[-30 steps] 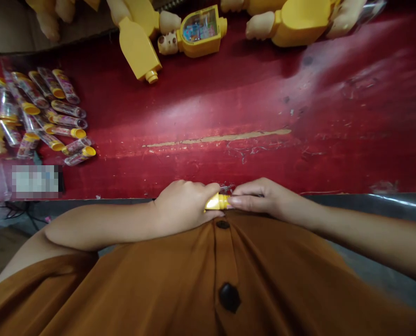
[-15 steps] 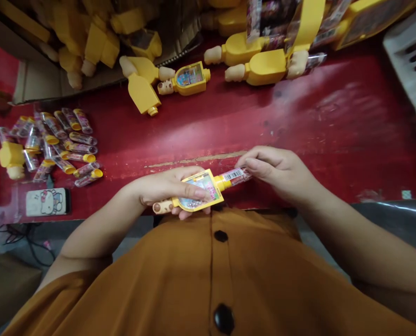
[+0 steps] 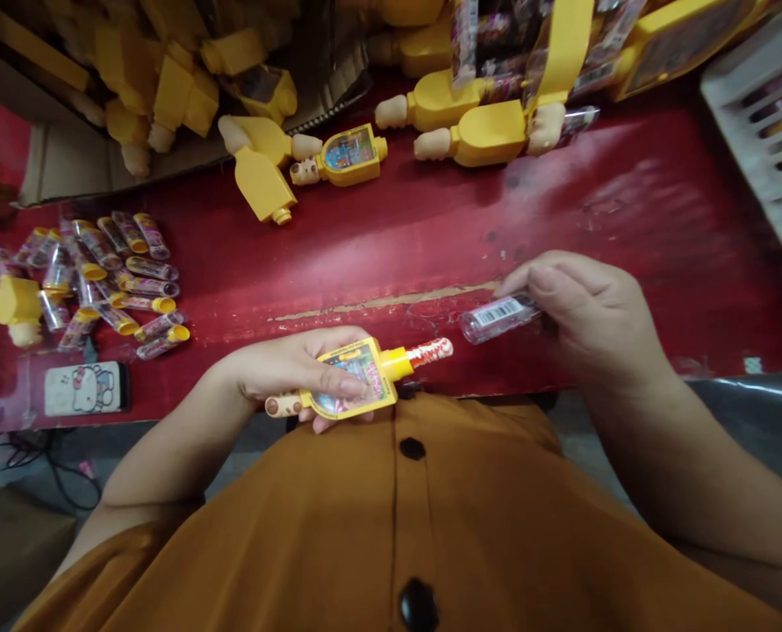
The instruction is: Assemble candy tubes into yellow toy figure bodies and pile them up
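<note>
- Gripping the yellow toy (image 3: 372, 362), the left hand (image 3: 308, 373) presses its thumb across the front panel, the other fingers curled beneath; the toy lies tilted just above the lap, at the table's near edge.
- Half a second ago the clear tube (image 3: 501, 318) sat against the toy's yellow collar (image 3: 397, 363); now it is off — a red-and-white stick (image 3: 431, 352) juts bare from that collar.
- The right hand (image 3: 598, 307) has drawn away to the right, thumb and fingers pinching the tube's far end, barcode label upward, apart from the stick.
- The red tabletop (image 3: 285, 268) looks glossy and scuffed, with a long tan tear running across it near the hands.
- At left, a heap of capped tubes (image 3: 111, 281) lies near a phone-like device (image 3: 84, 388) in a cartoon-cat case.
- Along the back stand a cardboard box (image 3: 58, 167) of yellow toys and, at right, a white slotted basket (image 3: 749, 140); more toys lie between them.
- Dark cables (image 3: 52, 465) hang below the left edge — what they join cannot be told.
</note>
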`<move>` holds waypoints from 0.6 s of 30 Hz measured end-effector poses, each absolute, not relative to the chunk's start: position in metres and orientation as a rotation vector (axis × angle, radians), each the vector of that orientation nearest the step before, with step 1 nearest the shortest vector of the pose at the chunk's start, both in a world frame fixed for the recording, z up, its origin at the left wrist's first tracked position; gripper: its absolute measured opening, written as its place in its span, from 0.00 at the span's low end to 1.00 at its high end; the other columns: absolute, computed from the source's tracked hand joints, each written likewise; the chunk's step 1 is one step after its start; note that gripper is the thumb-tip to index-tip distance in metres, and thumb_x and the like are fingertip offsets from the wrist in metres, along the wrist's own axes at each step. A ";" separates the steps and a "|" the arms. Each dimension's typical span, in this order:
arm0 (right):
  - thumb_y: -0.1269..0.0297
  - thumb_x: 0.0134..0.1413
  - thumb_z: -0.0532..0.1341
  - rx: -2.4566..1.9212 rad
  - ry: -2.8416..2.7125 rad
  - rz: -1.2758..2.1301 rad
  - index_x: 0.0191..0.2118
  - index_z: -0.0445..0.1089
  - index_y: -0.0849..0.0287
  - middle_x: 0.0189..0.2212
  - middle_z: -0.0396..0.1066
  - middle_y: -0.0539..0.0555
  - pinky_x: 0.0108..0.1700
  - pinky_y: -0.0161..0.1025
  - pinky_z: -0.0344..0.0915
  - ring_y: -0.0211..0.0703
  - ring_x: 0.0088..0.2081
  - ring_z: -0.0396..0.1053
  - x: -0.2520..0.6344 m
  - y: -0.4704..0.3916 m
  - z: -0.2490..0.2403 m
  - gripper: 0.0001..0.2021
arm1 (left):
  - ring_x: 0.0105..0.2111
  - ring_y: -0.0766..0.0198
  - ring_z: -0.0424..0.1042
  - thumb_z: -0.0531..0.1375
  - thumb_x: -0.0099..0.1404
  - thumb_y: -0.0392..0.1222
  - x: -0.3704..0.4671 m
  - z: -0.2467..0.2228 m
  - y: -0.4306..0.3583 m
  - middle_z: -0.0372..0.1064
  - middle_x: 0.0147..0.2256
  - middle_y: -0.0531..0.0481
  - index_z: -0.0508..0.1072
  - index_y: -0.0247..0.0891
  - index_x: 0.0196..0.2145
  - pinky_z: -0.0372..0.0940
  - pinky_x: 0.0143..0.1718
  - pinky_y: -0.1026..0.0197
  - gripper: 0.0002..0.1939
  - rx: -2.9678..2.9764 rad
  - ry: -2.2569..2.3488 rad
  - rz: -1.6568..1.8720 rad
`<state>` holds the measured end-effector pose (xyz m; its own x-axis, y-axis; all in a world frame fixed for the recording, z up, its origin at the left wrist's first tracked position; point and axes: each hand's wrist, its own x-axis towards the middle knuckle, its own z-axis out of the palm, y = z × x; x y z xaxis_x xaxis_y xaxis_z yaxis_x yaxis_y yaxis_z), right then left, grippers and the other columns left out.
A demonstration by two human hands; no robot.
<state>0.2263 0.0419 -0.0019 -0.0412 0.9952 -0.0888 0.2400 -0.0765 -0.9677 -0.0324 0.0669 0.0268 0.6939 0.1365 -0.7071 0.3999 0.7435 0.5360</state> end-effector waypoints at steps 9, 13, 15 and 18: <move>0.55 0.53 0.53 -1.135 -2.226 1.450 0.33 0.67 0.62 0.29 0.68 0.53 0.31 0.32 0.59 0.36 0.29 0.64 0.216 0.049 0.003 0.14 | 0.23 0.70 0.65 0.57 0.56 0.51 -0.016 0.028 0.068 0.64 0.29 0.53 0.60 0.38 0.39 0.58 0.20 0.69 0.18 1.169 0.901 -0.329; 0.56 0.55 0.52 -0.952 -2.456 1.639 0.42 0.66 0.59 0.34 0.68 0.52 0.32 0.31 0.60 0.36 0.32 0.65 0.210 0.058 0.011 0.15 | 0.28 0.68 0.64 0.56 0.56 0.52 -0.005 0.034 0.069 0.64 0.31 0.53 0.63 0.37 0.36 0.57 0.24 0.69 0.16 1.679 0.897 -0.340; 0.55 0.58 0.48 -0.898 -2.524 1.767 0.35 0.68 0.59 0.28 0.68 0.50 0.28 0.30 0.58 0.33 0.26 0.64 0.207 0.061 0.013 0.16 | 0.27 0.69 0.64 0.55 0.56 0.53 -0.002 0.038 0.068 0.65 0.31 0.54 0.64 0.38 0.36 0.55 0.24 0.69 0.16 1.774 0.864 -0.395; 0.54 0.58 0.48 -0.858 -2.508 1.945 0.32 0.67 0.60 0.25 0.67 0.49 0.27 0.28 0.57 0.32 0.25 0.63 0.206 0.064 0.010 0.17 | 0.28 0.68 0.65 0.56 0.57 0.51 -0.001 0.043 0.066 0.67 0.31 0.54 0.64 0.41 0.39 0.55 0.24 0.68 0.15 1.834 0.829 -0.425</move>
<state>0.2062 0.0638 0.0101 -0.8540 0.3097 -0.4181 0.4819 0.1680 -0.8600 -0.0006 0.0662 0.0426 0.6987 0.3446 -0.6269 0.7103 -0.2291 0.6656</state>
